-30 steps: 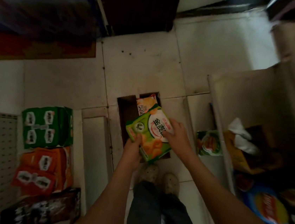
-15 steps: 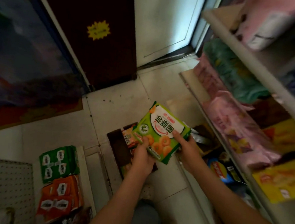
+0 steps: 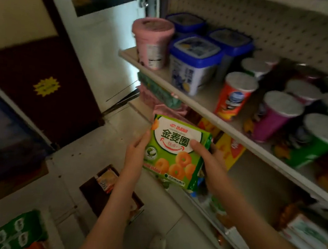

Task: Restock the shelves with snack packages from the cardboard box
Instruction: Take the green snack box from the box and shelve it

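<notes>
A green snack package point(image 3: 173, 152) printed with orange rings is held upright between both hands, level with the gap under the upper shelf point(image 3: 206, 106). My left hand point(image 3: 136, 155) grips its left edge. My right hand point(image 3: 209, 158) grips its right side, thumb across the front. The open cardboard box point(image 3: 98, 193) sits on the floor below, with an orange packet showing inside; my left forearm covers part of it.
The upper shelf carries a pink tub point(image 3: 152, 41), blue-lidded tubs point(image 3: 194, 62) and several chip cans point(image 3: 235, 95). Yellow packs point(image 3: 230, 152) lie on the shelf below. Green packs point(image 3: 20, 232) stand on the floor at lower left. A dark door point(image 3: 40, 87) is to the left.
Both hands lifted the green package out of the box and up toward the shelves. The view swung from the floor up to the shelf unit.
</notes>
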A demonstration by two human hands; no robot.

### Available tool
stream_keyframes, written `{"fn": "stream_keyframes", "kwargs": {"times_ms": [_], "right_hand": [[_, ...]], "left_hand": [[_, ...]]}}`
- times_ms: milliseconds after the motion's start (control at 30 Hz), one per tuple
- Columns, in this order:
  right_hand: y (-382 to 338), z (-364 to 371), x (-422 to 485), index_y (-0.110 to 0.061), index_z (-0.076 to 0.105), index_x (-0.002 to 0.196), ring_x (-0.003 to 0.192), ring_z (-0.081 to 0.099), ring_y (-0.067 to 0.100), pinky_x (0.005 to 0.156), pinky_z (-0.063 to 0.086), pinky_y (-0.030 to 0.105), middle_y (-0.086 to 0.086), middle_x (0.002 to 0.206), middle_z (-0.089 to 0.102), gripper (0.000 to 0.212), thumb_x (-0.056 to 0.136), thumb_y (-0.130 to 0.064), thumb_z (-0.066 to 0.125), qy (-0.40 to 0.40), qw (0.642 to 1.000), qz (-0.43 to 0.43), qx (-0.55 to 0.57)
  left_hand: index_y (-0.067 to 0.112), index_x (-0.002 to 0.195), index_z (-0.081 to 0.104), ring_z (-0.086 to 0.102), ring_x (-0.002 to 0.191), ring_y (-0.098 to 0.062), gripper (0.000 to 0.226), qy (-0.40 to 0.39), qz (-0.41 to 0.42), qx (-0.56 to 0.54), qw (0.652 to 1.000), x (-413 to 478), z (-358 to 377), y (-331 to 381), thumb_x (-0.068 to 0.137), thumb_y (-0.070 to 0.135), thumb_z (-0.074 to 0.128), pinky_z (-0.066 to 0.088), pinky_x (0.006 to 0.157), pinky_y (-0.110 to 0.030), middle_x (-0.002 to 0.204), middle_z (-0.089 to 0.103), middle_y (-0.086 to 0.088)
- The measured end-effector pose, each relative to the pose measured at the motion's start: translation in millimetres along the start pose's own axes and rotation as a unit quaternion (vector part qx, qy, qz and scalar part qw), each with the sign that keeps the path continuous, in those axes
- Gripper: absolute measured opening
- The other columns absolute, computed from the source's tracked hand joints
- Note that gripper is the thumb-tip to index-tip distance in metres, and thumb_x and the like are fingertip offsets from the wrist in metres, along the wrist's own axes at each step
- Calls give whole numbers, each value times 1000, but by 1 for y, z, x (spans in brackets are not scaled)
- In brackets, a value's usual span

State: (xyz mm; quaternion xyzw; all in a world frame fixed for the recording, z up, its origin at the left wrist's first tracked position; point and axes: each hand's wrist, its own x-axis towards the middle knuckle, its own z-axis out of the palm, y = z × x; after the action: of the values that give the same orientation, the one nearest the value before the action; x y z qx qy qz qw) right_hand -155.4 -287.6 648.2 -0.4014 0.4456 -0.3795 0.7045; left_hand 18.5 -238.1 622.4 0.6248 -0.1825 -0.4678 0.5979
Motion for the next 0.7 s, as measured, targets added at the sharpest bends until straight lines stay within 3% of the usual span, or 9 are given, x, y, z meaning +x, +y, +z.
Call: {"fn": "stream_keyframes", "kwargs": {"times_ms": [67, 167, 267, 400, 567, 700], "right_hand": [[-28, -21, -17, -14, 65, 110, 96, 69, 28, 87, 54, 45, 9, 104, 72, 31, 81, -23, 71, 17, 999, -32, -1], [-67, -42, -41, -13, 65, 106, 91, 71, 26, 77, 58, 38, 8, 98, 74, 28, 80, -19, 69, 33, 997, -66, 0], [-100, -57, -67, -10, 65, 104, 89, 70, 30, 78, 58, 40, 13, 97, 73, 35, 71, -22, 68, 50, 994, -100, 9], [-126, -65, -86, -4, 61, 111, 92, 70, 33, 80, 57, 45, 16, 100, 72, 42, 73, -23, 67, 87, 987, -125, 46], [-138, -66, -97, -2, 62, 109, 81, 72, 29, 62, 58, 34, 15, 93, 74, 34, 81, -21, 63, 140, 976, -150, 73], [-138, -75, -110, -4, 64, 105, 84, 72, 31, 69, 60, 38, 15, 95, 73, 27, 85, -22, 61, 173, 971, -146, 81]], "left_hand": [[16, 110, 68, 69, 95, -27, 41, -110, 2, 4, 994, -6, 19, 17, 77, 40, 69, 56, 84, -40, 106, 72, -11], [17, 103, 72, 70, 90, -22, 67, -272, -18, -5, 962, -9, 37, 47, 43, 43, 90, 59, 73, -32, 101, 74, -7], [21, 87, 78, 72, 79, -17, 66, -399, -25, 16, 916, -12, 60, 78, 26, 39, 95, 58, 63, -29, 90, 75, -2], [24, 76, 79, 72, 69, -15, 62, -471, -32, 92, 877, -10, 95, 115, 18, 40, 95, 59, 59, -29, 79, 75, -1], [19, 74, 79, 72, 68, -14, 57, -538, -43, 145, 830, -13, 121, 143, 22, 38, 95, 58, 57, -27, 77, 75, -2], [20, 78, 79, 72, 71, -14, 58, -582, -36, 192, 789, -16, 138, 150, 27, 42, 95, 57, 58, -25, 80, 75, -2]]}}
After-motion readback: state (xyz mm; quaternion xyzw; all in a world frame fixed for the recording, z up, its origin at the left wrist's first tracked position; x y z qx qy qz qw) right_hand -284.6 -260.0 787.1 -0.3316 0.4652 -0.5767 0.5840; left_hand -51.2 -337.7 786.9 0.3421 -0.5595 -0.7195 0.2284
